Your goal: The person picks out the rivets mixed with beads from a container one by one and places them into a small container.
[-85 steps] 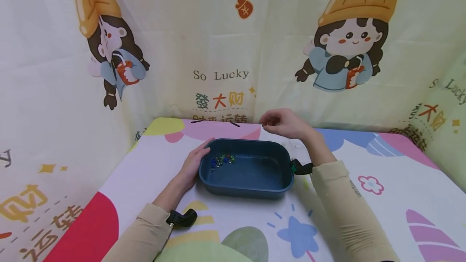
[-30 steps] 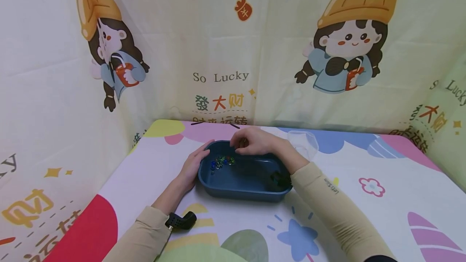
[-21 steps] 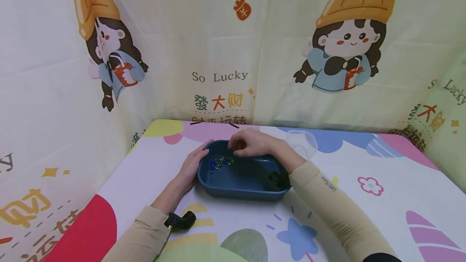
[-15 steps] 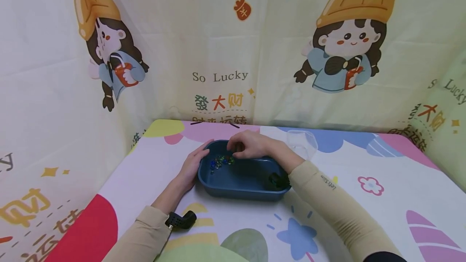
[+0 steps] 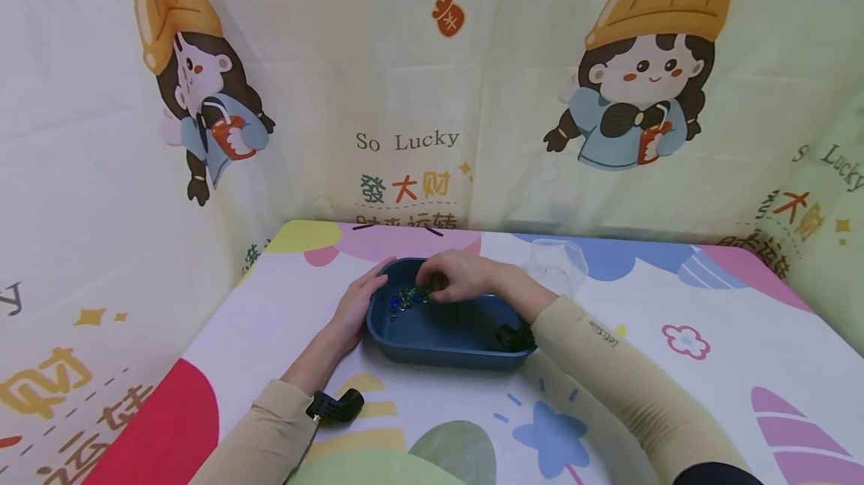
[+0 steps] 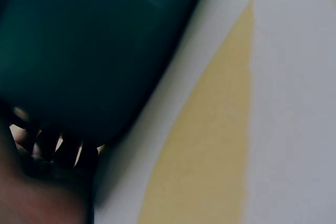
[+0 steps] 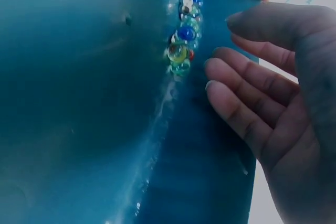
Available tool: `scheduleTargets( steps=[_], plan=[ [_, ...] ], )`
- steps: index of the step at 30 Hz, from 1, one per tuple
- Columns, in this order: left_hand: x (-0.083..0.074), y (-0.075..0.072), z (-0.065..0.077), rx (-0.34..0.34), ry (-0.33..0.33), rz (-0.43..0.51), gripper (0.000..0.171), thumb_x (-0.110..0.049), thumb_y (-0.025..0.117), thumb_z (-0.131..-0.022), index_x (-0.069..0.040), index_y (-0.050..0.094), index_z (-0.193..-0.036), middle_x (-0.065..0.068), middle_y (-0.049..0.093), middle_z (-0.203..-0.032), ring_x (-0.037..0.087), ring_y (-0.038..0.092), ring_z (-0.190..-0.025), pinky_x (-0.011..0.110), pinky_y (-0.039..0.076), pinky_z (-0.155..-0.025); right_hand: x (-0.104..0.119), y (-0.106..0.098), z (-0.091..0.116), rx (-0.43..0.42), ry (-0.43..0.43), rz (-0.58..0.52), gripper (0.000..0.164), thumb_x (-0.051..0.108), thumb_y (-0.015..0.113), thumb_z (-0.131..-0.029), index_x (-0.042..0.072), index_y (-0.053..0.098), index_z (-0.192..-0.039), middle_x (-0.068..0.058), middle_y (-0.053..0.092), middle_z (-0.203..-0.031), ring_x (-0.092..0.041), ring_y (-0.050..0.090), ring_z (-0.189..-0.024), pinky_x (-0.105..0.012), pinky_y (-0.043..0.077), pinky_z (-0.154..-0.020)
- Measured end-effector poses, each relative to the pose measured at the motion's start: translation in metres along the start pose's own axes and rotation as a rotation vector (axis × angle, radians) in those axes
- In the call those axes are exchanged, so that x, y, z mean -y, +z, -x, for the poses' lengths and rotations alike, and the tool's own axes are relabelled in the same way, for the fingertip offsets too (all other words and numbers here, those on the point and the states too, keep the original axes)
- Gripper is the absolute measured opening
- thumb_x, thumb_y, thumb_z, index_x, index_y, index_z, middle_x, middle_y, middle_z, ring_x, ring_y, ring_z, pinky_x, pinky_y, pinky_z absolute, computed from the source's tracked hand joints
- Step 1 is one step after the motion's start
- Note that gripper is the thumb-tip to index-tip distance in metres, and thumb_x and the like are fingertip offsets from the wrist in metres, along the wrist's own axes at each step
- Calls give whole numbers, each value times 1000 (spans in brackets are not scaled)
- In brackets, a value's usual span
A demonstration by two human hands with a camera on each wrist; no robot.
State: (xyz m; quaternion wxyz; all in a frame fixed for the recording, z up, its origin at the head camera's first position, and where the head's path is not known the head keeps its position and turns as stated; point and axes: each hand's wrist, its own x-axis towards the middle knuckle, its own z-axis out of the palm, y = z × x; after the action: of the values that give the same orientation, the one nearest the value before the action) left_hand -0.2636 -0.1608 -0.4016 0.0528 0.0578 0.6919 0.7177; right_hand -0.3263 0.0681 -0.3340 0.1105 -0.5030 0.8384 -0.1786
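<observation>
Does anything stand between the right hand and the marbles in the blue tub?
Nothing visible does: the right wrist view shows only a gap between the right hand and the colored marbles.

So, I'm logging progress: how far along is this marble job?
Done: the left hand rests against the tub. In hand: the right hand is inside, beside the marbles, visibly gripping none. Left, probably: picking up marbles, since a cluster lies in the tub.

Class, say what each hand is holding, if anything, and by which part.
The left hand holds the blue basin by its left end. The right hand, its fingers apart from the marbles, shows nothing held.
</observation>
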Motion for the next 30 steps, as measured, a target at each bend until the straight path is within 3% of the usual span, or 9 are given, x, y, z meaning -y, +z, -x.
scheduleTargets(
  steps=[16, 30],
  plan=[
    [2, -3, -2, 12, -7, -22, 48, -24, 35, -109, -16, 41, -156, 3, 32, -162, 22, 21, -151, 48, 15, -122, 4, 9, -3, 103, 32, 105, 28, 15, 71, -94, 9, 69, -121, -2, 65, -118, -13, 59, -100, -28, 50, -93],
    [2, -2, -1, 5, -12, -18, 48, -26, 37, -109, -17, 42, -156, 3, 33, -162, 22, 20, -151, 48, 14, -122, 5, 15, -9, 150, 6, 134, 22, 14, 72, -94, 12, 72, -115, 1, 65, -110, -10, 58, -91, -23, 51, -85]
  ],
)
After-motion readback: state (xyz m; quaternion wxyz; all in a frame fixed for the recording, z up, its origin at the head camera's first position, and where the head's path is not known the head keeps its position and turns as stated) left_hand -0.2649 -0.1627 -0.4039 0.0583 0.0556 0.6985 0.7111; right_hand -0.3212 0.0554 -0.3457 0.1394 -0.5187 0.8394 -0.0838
